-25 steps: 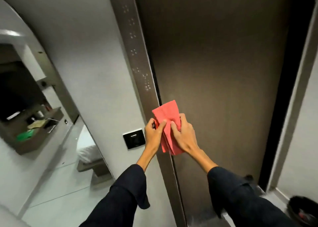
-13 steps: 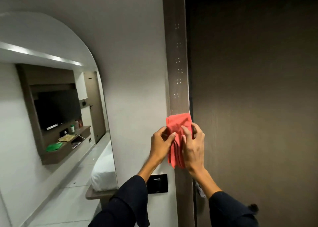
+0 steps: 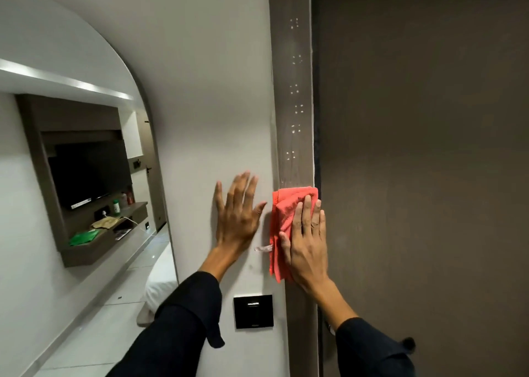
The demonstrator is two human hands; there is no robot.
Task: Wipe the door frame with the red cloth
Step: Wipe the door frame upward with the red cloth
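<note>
- The red cloth sits just right of the frame's centre, pressed flat against the brown door frame.
- The right hand lies on top of the cloth, palm down and fingers stretched out flat, pointing up; it pins the cloth to the frame rather than gripping it.
- The cloth shows above the fingertips and along the left edge of that hand, with a folded tail hanging lower beside the wrist.
- Its long axis runs up and down, in line with the frame; the upper edge is roughly level across the frame's width.
- A small pale tag sticks out from the cloth's left side, over the wall.
- The left hand rests open on the white wall just left of the cloth, fingers spread and pointing up, holding nothing and apart from the cloth.
- Above the cloth the frame carries clusters of small pale dots.
- A dark door fills the right of the frame.
- A black switch plate is on the wall below the left hand.
</note>
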